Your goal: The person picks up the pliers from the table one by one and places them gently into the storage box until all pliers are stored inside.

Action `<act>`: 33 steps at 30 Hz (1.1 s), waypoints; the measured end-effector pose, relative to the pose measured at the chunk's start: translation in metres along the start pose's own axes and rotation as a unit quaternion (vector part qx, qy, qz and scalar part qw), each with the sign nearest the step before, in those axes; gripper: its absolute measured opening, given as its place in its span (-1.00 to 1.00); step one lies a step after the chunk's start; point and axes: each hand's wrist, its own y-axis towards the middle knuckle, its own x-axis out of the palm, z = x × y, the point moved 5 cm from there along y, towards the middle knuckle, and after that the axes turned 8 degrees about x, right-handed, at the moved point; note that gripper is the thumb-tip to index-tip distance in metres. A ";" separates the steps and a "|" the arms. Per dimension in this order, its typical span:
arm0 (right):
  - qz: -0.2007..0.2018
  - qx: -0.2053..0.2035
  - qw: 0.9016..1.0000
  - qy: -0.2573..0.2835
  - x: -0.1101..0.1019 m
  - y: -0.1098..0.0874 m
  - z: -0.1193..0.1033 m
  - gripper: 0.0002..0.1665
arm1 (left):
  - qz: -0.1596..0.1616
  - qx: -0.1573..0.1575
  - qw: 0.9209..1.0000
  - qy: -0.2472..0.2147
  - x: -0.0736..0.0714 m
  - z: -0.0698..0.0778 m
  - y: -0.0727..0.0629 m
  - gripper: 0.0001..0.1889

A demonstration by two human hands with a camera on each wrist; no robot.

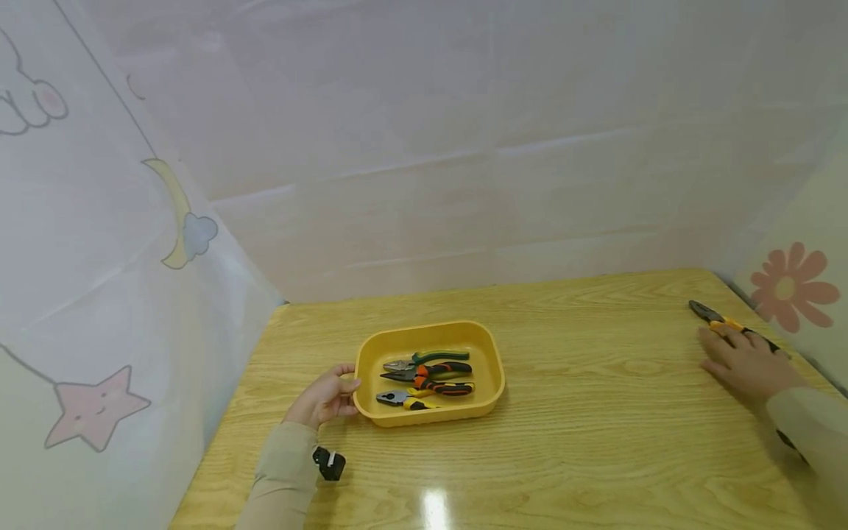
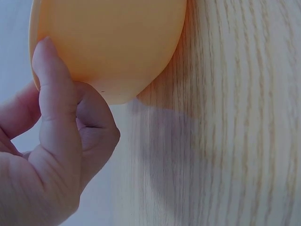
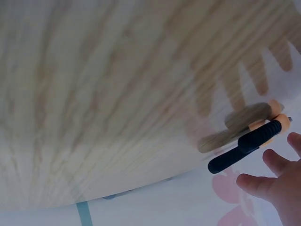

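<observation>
My left hand [image 1: 326, 398] holds the left end of a yellow plastic tray [image 1: 495, 368], its thumb over the rim and its fingers curled at the outside, as the left wrist view also shows. Inside the tray lie green-handled pliers [image 1: 440, 356], long-nose pliers [image 1: 420, 377] with black and orange-red handles, and yellow-and-black pliers [image 1: 397, 398]. At the far right my right hand [image 1: 751, 364] reaches over another pair of pliers [image 1: 707, 312] with orange-and-black handles. In the right wrist view the fingers are spread beside the black handles [image 3: 244, 146], apart from them.
The wooden table [image 1: 583, 442] runs back to a pale sheet wall [image 1: 464, 184]. Printed side sheets stand at the left and right, with a flower print [image 1: 791, 287] close to the right table edge. A small black device [image 1: 329, 463] sits at the left wrist.
</observation>
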 end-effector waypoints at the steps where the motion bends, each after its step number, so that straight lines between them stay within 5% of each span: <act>1: 0.001 0.003 1.000 -0.001 0.000 0.000 0.002 -0.18 | -0.001 0.000 1.000 -0.001 0.000 0.000 0.000 -0.62; 8: 0.017 0.028 0.999 -0.006 0.003 0.000 0.018 -0.09 | 0.000 -0.003 1.000 0.001 0.000 -0.002 0.005 -0.64; 14: -0.021 0.060 0.998 -0.021 0.006 0.005 0.036 -0.04 | 0.001 0.000 1.000 0.004 0.002 0.000 0.005 -0.64; 21: -0.009 0.104 0.994 0.027 0.012 0.005 0.046 0.01 | 0.000 -0.002 1.000 0.005 0.002 0.000 0.005 -0.64; 33: -0.031 0.110 0.993 0.037 0.011 0.003 0.047 0.01 | -0.007 -0.003 1.000 0.006 0.004 0.000 0.004 -0.60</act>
